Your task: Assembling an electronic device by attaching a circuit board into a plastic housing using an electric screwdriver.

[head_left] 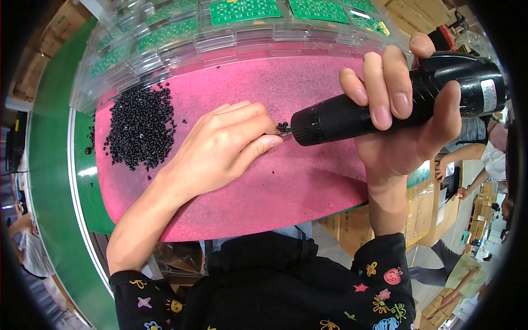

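Pink foam mat (264,187) covers the work surface, and both hands operate above it.

Black electric screwdriver (385,104): held level across the mat, nose pointing toward the left hand. The right hand (410,126) is wrapped firmly round its barrel, fingers (379,88) over the top, thumb on the near side. The tool body extends beyond that hand toward the right rim of the view.

Driver tip: a few small black screws (282,126) sit clustered at the nose, directly against the fingertips of the left hand (220,148). That hand lies palm down on the mat, fingers drawn together and pinched at the tip. Whether a screw is actually gripped between them cannot be determined, since the fingers hide the contact point.

Loose stock: a heap of black screws (140,126) lies on the mat on the far side of the left hand from the tool, well apart from the tip. Stray screws are scattered about its edge.

Beyond both hands: clear plastic trays (181,47) are stacked along the far edge of the mat, holding green circuit boards (245,10).

Outside the left forearm: a green conveyor belt (52,165) curves past the mat.

Below the right forearm: cardboard boxes (352,225) stand on the floor, and other people sit further out.
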Motion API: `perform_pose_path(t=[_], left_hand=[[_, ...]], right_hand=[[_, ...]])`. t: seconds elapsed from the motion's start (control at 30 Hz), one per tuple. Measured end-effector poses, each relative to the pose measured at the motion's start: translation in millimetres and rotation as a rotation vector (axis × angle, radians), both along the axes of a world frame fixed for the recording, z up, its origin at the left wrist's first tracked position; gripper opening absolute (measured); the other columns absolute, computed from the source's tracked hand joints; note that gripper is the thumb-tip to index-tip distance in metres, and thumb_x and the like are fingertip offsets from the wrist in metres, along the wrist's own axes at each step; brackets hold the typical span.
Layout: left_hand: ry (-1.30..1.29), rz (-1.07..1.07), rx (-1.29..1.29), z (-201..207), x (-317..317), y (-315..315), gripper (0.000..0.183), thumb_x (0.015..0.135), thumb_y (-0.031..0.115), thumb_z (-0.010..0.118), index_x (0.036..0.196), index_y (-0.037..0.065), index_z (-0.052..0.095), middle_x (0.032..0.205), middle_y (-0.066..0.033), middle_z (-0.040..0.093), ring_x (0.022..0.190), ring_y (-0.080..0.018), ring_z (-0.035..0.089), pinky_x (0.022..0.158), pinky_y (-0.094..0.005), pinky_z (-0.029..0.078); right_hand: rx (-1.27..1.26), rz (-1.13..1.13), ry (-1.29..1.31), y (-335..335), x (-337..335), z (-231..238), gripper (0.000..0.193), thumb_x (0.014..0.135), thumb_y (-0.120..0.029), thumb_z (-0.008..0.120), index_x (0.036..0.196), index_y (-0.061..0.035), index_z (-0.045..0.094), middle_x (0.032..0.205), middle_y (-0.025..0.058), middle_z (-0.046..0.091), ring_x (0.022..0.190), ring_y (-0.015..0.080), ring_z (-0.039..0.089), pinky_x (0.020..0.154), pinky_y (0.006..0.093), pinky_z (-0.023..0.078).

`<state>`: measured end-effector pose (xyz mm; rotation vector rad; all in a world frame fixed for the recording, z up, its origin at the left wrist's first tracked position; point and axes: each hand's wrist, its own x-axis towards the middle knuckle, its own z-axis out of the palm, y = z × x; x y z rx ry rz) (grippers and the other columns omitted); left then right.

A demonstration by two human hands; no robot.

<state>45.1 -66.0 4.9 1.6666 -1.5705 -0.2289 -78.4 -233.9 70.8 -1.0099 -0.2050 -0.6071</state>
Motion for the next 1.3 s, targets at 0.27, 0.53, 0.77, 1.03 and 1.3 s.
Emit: perform_pose_path(t=[0.27,0.53,0.77,1.03,1.3], left_hand=[[0.023,0.008,0.058,3.4,-0.4,0.4,0.022,0.082,0.011,0.071,0.097,-0.001,0.060,0.090,-0.0127,0.058,0.084,-0.0316,0.057,0.079,-0.0406,0.046],[-0.064,0.106,0.196,3.1,-1.5,2.0,0.035,0.079,0.012,0.074,0.110,0.005,0.059,0.112,-0.0107,0.053,0.106,-0.0309,0.050,0.095,-0.0400,0.041],[-0.066,0.105,0.204,2.8,-0.4,2.2,0.032,0.080,0.014,0.072,0.108,0.006,0.059,0.111,-0.0103,0.053,0.105,-0.0304,0.049,0.094,-0.0401,0.041],[-0.064,0.101,0.193,1.3,-0.7,1.3,0.031,0.080,0.014,0.072,0.108,0.006,0.059,0.111,-0.0098,0.052,0.105,-0.0301,0.049,0.094,-0.0399,0.040],[-0.068,0.103,0.200,2.8,-1.2,-0.3,0.031,0.080,0.013,0.072,0.107,0.006,0.059,0.111,-0.0095,0.053,0.106,-0.0301,0.049,0.095,-0.0397,0.041]], right_hand=[[-0.126,-0.170,0.082,-2.0,3.0,2.0,0.035,0.097,-0.037,0.053,0.119,-0.0098,0.051,0.070,-0.0033,0.046,0.060,0.0091,0.042,0.069,0.0292,0.038],[-0.354,-0.295,0.179,-9.1,11.2,-12.0,0.031,0.093,-0.024,0.055,0.117,-0.0049,0.050,0.072,0.0011,0.048,0.062,0.0131,0.046,0.068,0.0332,0.042],[-0.436,-0.227,0.201,-9.8,17.9,-15.5,0.033,0.090,-0.021,0.061,0.115,-0.0027,0.051,0.071,0.0035,0.049,0.061,0.0129,0.048,0.065,0.0311,0.044],[-0.568,-0.290,0.293,-3.0,15.7,-9.2,0.032,0.089,-0.020,0.061,0.114,-0.0022,0.050,0.070,0.0032,0.049,0.060,0.0123,0.047,0.062,0.0290,0.043],[-0.470,-0.243,0.163,-8.8,17.1,-14.9,0.027,0.089,-0.018,0.059,0.111,-0.0032,0.051,0.070,0.0031,0.049,0.059,0.0122,0.047,0.062,0.0292,0.043]])
